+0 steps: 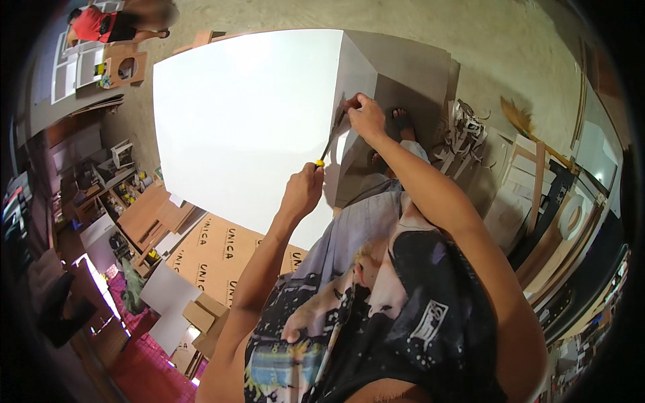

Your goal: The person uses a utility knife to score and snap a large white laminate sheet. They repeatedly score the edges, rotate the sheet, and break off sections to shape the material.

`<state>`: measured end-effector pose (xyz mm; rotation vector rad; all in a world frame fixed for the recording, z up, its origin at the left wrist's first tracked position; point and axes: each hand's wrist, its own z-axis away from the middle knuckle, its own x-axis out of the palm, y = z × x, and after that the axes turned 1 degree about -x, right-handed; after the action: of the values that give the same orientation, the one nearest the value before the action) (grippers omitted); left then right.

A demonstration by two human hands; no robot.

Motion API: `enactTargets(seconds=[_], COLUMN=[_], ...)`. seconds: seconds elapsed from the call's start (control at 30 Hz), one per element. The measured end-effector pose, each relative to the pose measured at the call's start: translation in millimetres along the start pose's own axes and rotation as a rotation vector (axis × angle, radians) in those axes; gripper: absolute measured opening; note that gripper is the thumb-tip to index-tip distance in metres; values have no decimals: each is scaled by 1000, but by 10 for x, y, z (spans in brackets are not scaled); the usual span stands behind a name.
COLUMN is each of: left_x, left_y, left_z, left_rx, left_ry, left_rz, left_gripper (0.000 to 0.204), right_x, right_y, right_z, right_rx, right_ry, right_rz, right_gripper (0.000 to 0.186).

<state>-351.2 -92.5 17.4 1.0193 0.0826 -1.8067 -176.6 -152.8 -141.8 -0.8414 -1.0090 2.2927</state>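
Note:
A large white panelled box [248,121], like a cabinet body, lies in front of me with a glossy white face up. Along its right edge runs a long thin dark file [331,139] with a yellow collar at its handle. My left hand [304,191] is closed round the handle, near the box's near right part. At the far end of the blade, my right hand [366,117] has its fingers pinched at the tip, over the same edge. The box's right side [356,67] is grey in shadow, and my fingers hide the file's tip.
Brown cardboard [222,252] lies at the near left, beside wood boards [151,211] and tools. Trimmed strips [463,138] heap on the floor at right, near a broom [517,117] and leaning boards [537,181]. A person in red [94,25] bends over white frames at the far left.

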Motion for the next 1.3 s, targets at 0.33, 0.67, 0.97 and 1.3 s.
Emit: enactTargets(seconds=[0.33,0.67,0.97,1.3], left_x=[284,194,507,399], left_y=[-143,-145,-258,-376], left_z=[37,352,185,155], left_rx=[29,-82,3,-75], left_ry=[33,-34,19,-58], left_rz=[-61,-11,-71,273], left_gripper=[32,30,34,35], right_x=[214,160,360,188], right_y=[243,227,621,438], right_z=[13,384,99,123], right_rx=[-42,-80,-135,-93], right_ry=[56,-31,73,-32], right_rz=[24,-85,-117,-100], right_gripper=[18,14,23,17])
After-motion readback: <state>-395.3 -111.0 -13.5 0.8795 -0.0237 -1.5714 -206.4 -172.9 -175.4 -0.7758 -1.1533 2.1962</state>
